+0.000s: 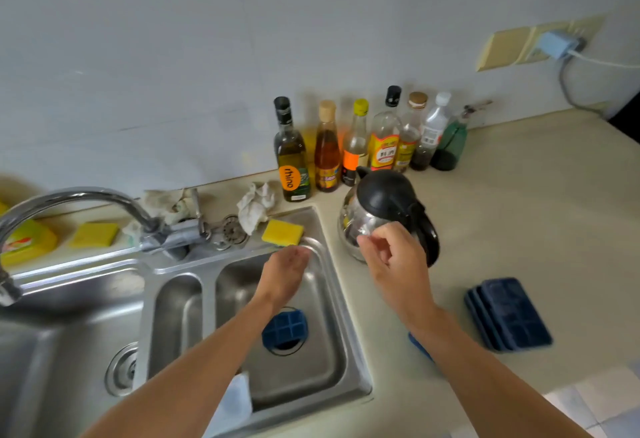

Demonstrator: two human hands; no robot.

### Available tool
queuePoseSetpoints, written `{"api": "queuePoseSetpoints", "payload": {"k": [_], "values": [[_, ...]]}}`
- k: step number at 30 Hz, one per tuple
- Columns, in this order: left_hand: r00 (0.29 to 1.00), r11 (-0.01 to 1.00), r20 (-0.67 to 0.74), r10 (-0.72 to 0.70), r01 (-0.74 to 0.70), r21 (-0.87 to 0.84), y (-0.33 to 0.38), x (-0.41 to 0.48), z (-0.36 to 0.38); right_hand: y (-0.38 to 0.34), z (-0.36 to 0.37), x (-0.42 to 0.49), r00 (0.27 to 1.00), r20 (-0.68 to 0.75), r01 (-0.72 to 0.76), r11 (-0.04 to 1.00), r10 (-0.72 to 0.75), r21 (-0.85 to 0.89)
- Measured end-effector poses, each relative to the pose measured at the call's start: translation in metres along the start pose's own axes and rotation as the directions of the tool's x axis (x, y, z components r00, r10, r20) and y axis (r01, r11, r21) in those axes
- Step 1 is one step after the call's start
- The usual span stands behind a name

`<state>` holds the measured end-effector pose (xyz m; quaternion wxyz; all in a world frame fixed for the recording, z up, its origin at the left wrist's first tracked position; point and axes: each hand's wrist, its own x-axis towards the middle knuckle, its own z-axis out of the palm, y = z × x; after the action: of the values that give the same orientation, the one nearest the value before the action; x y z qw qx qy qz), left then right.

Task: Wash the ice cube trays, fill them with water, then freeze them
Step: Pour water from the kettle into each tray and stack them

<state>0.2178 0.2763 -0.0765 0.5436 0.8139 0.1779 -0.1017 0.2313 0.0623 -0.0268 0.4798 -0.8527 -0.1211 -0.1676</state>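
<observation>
A dark blue ice cube tray lies in the right sink basin, partly hidden by my left forearm. Two more blue trays sit stacked on the counter at the right. Another blue piece peeks out under my right forearm. My left hand reaches over the basin, fingers straight, just short of the yellow sponge on the sink's back rim. My right hand hovers with loosely curled fingers in front of the glass kettle with its black lid; it holds nothing.
The tap arches over the left basin. A row of bottles lines the wall. A crumpled cloth, a second yellow sponge and a yellow bottle lie behind the sink. A wall socket holds a charger.
</observation>
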Motion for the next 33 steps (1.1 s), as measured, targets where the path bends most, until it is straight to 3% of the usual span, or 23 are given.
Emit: {"api": "queuePoseSetpoints", "payload": {"k": [3,7,10,15,22,27,33], "values": [[0.992,0.996,-0.091,-0.083,0.086,0.039,-0.044,-0.026,-0.043,-0.023,0.04,-0.026,0.953,0.282,-0.1,0.994,0.108,-0.04],[0.961,0.962,-0.178,-0.211,0.236,0.138,-0.112,-0.066,-0.099,-0.043,0.1,-0.081,0.791,0.56,-0.149,0.966,0.246,-0.213],[0.933,0.919,-0.214,-0.289,0.333,0.21,-0.158,-0.095,-0.13,-0.051,0.141,-0.123,0.683,0.656,-0.146,0.94,0.322,-0.309],[0.923,0.874,-0.152,-0.353,0.383,0.298,-0.205,-0.138,-0.147,-0.052,0.179,-0.181,0.512,0.719,-0.15,0.873,0.47,-0.464],[0.936,0.871,-0.069,-0.346,0.348,0.347,-0.219,-0.166,-0.126,-0.051,0.185,-0.203,0.51,0.674,-0.147,0.826,0.534,-0.543],[0.927,0.893,-0.156,-0.34,0.371,0.256,-0.208,-0.177,-0.112,-0.053,0.179,-0.208,0.526,0.688,-0.152,0.851,0.5,-0.502],[0.911,0.929,-0.251,-0.326,0.358,0.092,-0.178,-0.183,-0.1,-0.049,0.146,-0.196,0.548,0.696,-0.274,0.886,0.464,-0.374]]}}
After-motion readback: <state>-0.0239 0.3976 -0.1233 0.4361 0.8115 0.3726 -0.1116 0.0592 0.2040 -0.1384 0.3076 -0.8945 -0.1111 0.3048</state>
